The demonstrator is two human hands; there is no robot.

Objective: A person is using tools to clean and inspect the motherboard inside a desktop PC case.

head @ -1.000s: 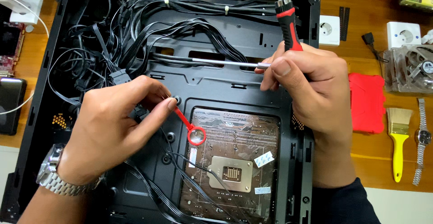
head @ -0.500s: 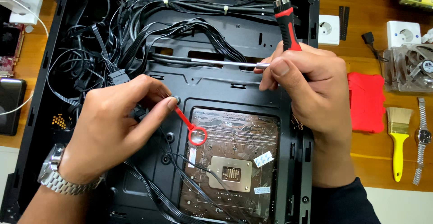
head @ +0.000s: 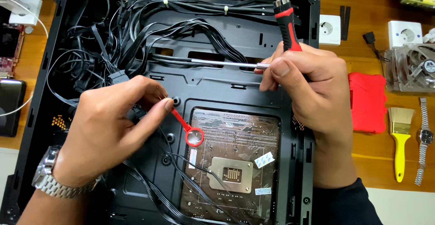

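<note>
Two hands: both work inside an open black computer case (head: 45, 98) lying flat on a wooden table (head: 371, 7).
Left hand (head: 108, 134): fingers pressed together, thumb and forefinger pinching the stem of a small red ring-ended tool (head: 186, 129); a metal wristwatch (head: 56, 179) sits on the wrist.
Red tool: slants down to the right from the fingertips, its ring lying at the upper left corner of the cut-out that shows the back of the motherboard (head: 235, 161).
Right hand (head: 312, 93): closed around the lower grip of a red-and-black screwdriver (head: 286, 23), whose handle rises past the case's top edge; thumb and forefinger also nip the end of a thin silver shaft (head: 226, 63).
Silver shaft: runs level to the left from the fingertips, across the case tray and just below the cable bundle.
Cables (head: 149, 34): black, tied in bunches, spread over the upper left of the case.
Right of the case: a red pad (head: 368, 101), a yellow-handled brush (head: 399, 143), a second wristwatch (head: 424, 139), a clear fan (head: 410, 68) and white sockets (head: 329, 30).
</note>
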